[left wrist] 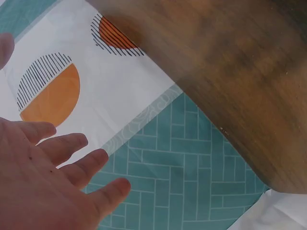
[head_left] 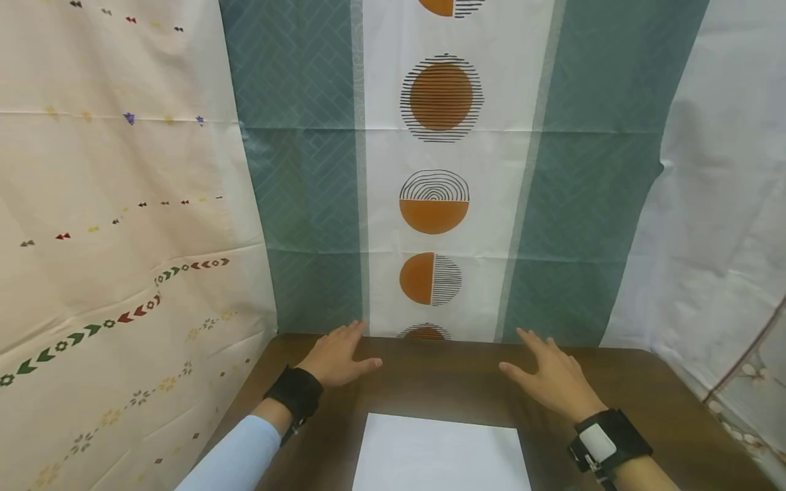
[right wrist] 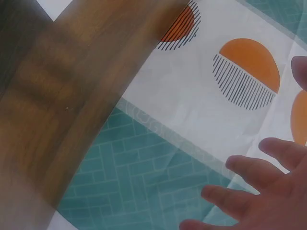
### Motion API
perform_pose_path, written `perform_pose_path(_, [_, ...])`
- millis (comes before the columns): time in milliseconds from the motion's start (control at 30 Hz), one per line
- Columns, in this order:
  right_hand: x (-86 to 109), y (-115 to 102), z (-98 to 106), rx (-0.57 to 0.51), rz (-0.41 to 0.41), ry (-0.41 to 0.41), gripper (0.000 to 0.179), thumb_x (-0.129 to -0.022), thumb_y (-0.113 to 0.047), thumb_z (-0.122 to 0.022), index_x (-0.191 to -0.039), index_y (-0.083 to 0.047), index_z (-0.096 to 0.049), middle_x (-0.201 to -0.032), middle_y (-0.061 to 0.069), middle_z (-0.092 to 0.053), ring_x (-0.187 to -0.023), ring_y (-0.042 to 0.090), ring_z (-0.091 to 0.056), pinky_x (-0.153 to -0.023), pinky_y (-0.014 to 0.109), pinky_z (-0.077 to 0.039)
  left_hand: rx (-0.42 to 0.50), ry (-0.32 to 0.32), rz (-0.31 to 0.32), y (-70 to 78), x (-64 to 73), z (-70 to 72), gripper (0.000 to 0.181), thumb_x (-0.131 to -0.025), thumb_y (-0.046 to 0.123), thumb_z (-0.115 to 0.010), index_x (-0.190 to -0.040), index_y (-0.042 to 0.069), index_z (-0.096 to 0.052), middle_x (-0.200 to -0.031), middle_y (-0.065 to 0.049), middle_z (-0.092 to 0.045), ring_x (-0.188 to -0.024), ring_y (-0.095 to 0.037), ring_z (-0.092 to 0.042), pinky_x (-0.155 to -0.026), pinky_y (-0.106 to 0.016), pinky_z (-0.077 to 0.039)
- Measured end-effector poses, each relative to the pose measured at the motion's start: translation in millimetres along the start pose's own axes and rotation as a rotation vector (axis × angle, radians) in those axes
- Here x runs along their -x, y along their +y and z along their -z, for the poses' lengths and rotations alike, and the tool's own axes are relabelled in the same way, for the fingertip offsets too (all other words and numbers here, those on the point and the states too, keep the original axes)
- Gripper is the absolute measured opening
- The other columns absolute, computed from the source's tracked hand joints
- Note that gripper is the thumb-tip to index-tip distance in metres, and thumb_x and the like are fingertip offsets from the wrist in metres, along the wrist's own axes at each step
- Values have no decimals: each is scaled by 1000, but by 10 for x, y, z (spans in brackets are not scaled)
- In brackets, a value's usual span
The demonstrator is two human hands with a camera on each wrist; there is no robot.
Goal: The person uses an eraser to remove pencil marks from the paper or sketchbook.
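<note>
A white sheet (head_left: 441, 453), probably paper, lies at the near side of the brown wooden table (head_left: 442, 382). My left hand (head_left: 339, 356) hovers over the table's far left part, fingers extended and thumb spread, holding nothing. Opposite it, my right hand (head_left: 555, 376) is held over the far right part with its fingers apart and nothing in it. Both hands are beyond the sheet, one to each side, and do not touch it. In the left wrist view the left hand (left wrist: 53, 172) shows spread fingers; the right wrist view shows the right hand (right wrist: 259, 191) likewise.
A green and white curtain (head_left: 307, 170) with orange circles hangs behind the table's far edge. Cream patterned cloth (head_left: 123, 204) borders the left side, and white cloth (head_left: 706, 239) the right. Each wrist wears a black band (head_left: 295, 393).
</note>
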State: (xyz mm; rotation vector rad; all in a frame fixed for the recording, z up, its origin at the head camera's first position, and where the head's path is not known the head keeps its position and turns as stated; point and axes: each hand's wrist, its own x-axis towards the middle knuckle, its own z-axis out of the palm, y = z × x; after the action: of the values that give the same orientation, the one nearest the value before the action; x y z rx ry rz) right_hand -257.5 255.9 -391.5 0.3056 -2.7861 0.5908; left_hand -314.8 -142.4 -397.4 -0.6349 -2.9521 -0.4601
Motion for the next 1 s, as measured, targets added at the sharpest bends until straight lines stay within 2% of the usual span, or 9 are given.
perform_pose_path(200, [42, 11, -27, -29, -22, -43, 90, -81, -71, -47, -145, -10, -29, -141, 25, -36, -124, 52, -24, -87, 75, -28, 21, -17, -33, -1, 36, -83, 88, -84, 64, -50, -147, 9, -23, -146, -13, -33, -130, -32, -29, -102, -56, -30])
perform_pose_path(433, [75, 18, -44, -30, -16, -61, 92, -80, -73, -44, -145, -11, -30, -137, 27, -41, -121, 53, -29, -85, 74, -31, 44, -43, -45, 7, 85, -132, 85, -85, 61, -52, -147, 10, -23, -144, -13, -37, -128, -31, -31, -100, -57, -31])
perform_pose_path(633, [121, 7, -36, -30, -26, -88, 87, -82, -68, -48, -145, -12, -30, -134, 30, -42, -118, 53, -33, -84, 72, -34, 48, -71, -82, 18, 119, -189, 83, -85, 60, -52, -147, 12, -24, -143, -10, -39, -127, -29, -33, -99, -59, -32])
perform_pose_path(1000, [202, 17, -59, -76, 2, -95, 86, -82, -64, -54, -144, -9, -31, -135, 24, -45, -116, 41, -44, -85, 64, -41, 43, -89, -117, 39, 215, -244, 80, -86, 55, -55, -146, 10, -27, -142, -11, -40, -126, -30, -36, -98, -56, -35])
